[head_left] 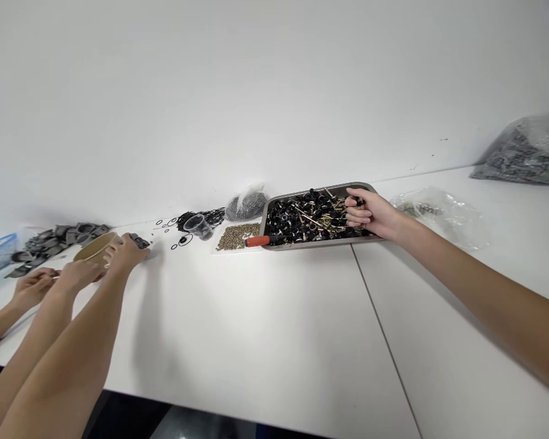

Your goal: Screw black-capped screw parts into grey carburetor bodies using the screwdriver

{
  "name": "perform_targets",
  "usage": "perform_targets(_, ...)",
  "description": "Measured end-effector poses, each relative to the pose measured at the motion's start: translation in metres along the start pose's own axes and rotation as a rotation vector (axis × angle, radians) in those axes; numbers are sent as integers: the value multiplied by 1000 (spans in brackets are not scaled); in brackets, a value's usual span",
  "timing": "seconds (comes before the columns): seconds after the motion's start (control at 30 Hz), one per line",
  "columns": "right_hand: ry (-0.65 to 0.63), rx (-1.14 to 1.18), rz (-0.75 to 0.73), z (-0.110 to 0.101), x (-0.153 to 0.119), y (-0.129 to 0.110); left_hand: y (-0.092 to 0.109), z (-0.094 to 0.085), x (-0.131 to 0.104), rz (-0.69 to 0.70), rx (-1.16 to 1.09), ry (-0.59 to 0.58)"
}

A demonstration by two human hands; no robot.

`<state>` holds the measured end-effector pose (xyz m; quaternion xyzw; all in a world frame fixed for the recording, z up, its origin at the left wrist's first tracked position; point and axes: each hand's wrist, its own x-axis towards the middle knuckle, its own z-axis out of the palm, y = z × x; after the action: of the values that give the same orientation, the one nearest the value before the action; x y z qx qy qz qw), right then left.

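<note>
At the left, my left hand [127,253] is closed around dark grey plastic parts [138,241], which show between its thumb and fingers. It is beside the right rim of a brown bowl [96,247]. On the other side, my right hand [368,213] is curled in a fist over the right end of a metal tray [320,245]. A small black part [358,201] shows at its curled fingers; its exact kind is hidden. Many black plastic pieces and brass-coloured screws [304,216] fill the tray. A screwdriver with a red handle [257,241] rests across its front left corner.
A co-worker's hands [77,274] are at the bowl, close to my left arm. Grey parts [55,241] are piled behind. Black rings [184,240], a plastic cup [198,227], brass pieces [238,236] and bags [247,206] stand along the wall. Another clear bag [443,213] lies right.
</note>
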<state>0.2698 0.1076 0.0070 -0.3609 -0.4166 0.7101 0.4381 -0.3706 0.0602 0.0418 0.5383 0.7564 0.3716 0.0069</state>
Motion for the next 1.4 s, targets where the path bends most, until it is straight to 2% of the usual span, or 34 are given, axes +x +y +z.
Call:
perform_targets(0.1,9,-4,8,1,0,-1,-7,5,-1,-200,266,67)
perform_targets(0.33,15,1,15,3,-1,-1,-10,8,-3,-97,264,189)
perform_targets(0.43,12,14,7,3,-1,-1,-1,5,-6,-124,282,164)
perform_targets(0.57,20,23,0,2,-1,-1,20,2,-15,-164,337,163)
perform_targets(0.7,12,18,-5,2,-2,-1,45,1,-22,-208,256,191)
perform_targets(0.87,8,3,-3,3,-2,-1,90,-2,-30,-73,111,285)
perform_targets(0.93,2,-1,-4,3,-2,-1,115,-3,-41,-44,25,272)
perform_targets(1.0,-10,-8,0,3,-2,-1,142,-3,-61,-71,-223,190)
perform_targets(1.07,-20,-16,5,3,-2,-1,170,0,-89,-12,-439,53)
perform_targets(1.17,-15,-28,3,2,-2,-1,210,15,-140,72,-616,-272)
perform_targets(1.3,-9,-32,-6,3,-3,-1,254,53,-204,72,-760,-689)
perform_targets(1.4,-34,-23,-8,4,-5,-2,277,87,-236,12,-849,-985)
